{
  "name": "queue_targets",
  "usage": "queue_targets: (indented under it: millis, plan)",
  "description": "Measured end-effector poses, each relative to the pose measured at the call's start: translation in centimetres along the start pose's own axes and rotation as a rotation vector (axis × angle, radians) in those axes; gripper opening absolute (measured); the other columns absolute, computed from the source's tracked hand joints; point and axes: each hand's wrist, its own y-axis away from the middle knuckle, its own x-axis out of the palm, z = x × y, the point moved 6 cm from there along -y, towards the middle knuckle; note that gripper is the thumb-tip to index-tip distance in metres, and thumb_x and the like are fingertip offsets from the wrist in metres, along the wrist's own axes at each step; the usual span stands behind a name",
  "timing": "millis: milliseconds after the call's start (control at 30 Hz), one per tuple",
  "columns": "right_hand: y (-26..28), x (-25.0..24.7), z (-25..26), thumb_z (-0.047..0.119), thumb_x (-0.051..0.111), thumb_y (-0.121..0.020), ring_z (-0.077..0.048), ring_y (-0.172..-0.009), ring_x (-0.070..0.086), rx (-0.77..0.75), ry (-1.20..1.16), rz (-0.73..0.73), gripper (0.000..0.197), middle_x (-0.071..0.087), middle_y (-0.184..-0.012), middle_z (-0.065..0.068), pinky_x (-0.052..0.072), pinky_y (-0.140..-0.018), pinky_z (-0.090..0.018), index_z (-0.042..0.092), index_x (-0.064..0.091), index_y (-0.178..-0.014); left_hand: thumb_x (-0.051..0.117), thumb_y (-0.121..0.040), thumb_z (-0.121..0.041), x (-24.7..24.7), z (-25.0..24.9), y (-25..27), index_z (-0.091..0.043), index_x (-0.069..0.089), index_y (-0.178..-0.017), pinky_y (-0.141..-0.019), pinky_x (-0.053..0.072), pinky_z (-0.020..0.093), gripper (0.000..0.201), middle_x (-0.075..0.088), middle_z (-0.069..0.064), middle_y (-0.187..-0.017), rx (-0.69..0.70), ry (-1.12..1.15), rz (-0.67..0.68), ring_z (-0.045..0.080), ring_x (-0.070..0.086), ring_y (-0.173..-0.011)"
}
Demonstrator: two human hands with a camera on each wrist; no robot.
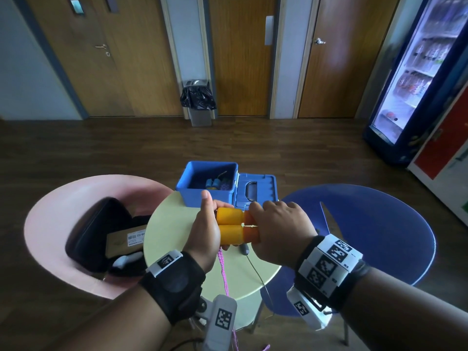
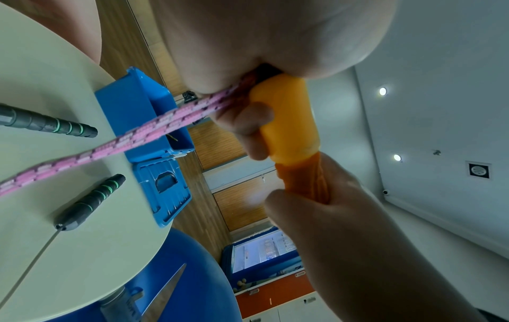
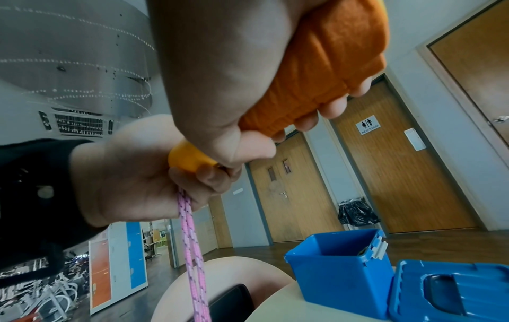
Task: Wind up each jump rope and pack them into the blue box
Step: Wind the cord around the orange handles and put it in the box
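Two orange jump rope handles [image 1: 229, 228] lie side by side in the air above the round table [image 1: 167, 239]. My left hand [image 1: 207, 224] grips their yellow cap ends [image 2: 286, 122], and the doubled pink rope [image 1: 222, 269] hangs down from that fist. Around the darker foam grips [image 3: 316, 76] my right hand [image 1: 273, 224] is wrapped. Behind the hands stands the open blue box [image 1: 192, 191] with its lid [image 1: 255, 191] folded out to the right. A wound rope with blue handles [image 1: 214, 184] lies inside it. Two black handles with green rings [image 2: 91, 201] and a thin cable rest on the table.
A pink chair [image 1: 50, 224] on the left holds a black case [image 1: 96, 231] and a cardboard box [image 1: 124, 241]. A blue chair [image 1: 379, 224] stands on the right. Far off are a lined bin [image 1: 198, 102], wooden doors and a drinks fridge [image 1: 415, 79].
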Motion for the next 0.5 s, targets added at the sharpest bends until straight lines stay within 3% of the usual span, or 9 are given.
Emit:
queue_targets:
  millis: [233, 333, 400, 500]
  plan:
    - [0.1, -0.2, -0.5, 0.047, 0.051, -0.077, -0.024, -0.083, 0.062, 0.005, 0.000, -0.032, 0.037, 0.059, -0.090, 0.004, 0.043, -0.079, -0.035, 0.028, 0.047, -0.108, 0.012, -0.096, -0.070, 0.2, 0.1, -0.1, -0.015, 0.064, -0.102, -0.046, 0.041, 0.025, 0.077, 0.071, 0.016, -0.086, 0.015, -0.028, 0.038, 0.026, 0.066, -0.062]
    - [0.3, 0.1, -1.6, 0.044, 0.055, -0.076, -0.021, -0.080, 0.062, 0.105, -0.142, 0.017, 0.031, 0.060, -0.087, 0.008, 0.042, -0.071, -0.031, 0.030, 0.046, -0.102, 0.016, -0.093, -0.071, 0.4, -0.6, 0.0, -0.016, 0.064, -0.105, -0.045, 0.037, 0.024, 0.074, 0.069, 0.011, -0.075, 0.045, -0.022, 0.118, 0.022, 0.059, -0.053]
    - [0.5, 0.9, -2.8, 0.038, 0.062, -0.074, -0.018, -0.070, 0.057, 0.272, -0.465, 0.122, 0.029, 0.058, -0.081, 0.008, 0.042, -0.063, -0.028, 0.029, 0.050, -0.098, 0.025, -0.102, -0.058, 0.1, -1.6, 0.2, -0.014, 0.061, -0.090, -0.042, 0.033, 0.024, 0.058, 0.057, 0.009, -0.059, 0.106, -0.055, 0.102, 0.020, 0.046, -0.045]
    - [1.0, 2.7, -3.6, 0.021, 0.061, -0.059, -0.018, -0.049, 0.044, 0.508, -1.325, 0.215, 0.040, 0.049, -0.063, -0.003, 0.033, -0.050, -0.026, 0.012, 0.056, -0.097, 0.045, -0.104, -0.034, -0.8, -2.7, 0.1, -0.019, 0.056, -0.074, -0.044, 0.031, 0.029, 0.035, 0.039, 0.003, -0.054, 0.267, -0.190, 0.043, 0.019, 0.034, -0.044]
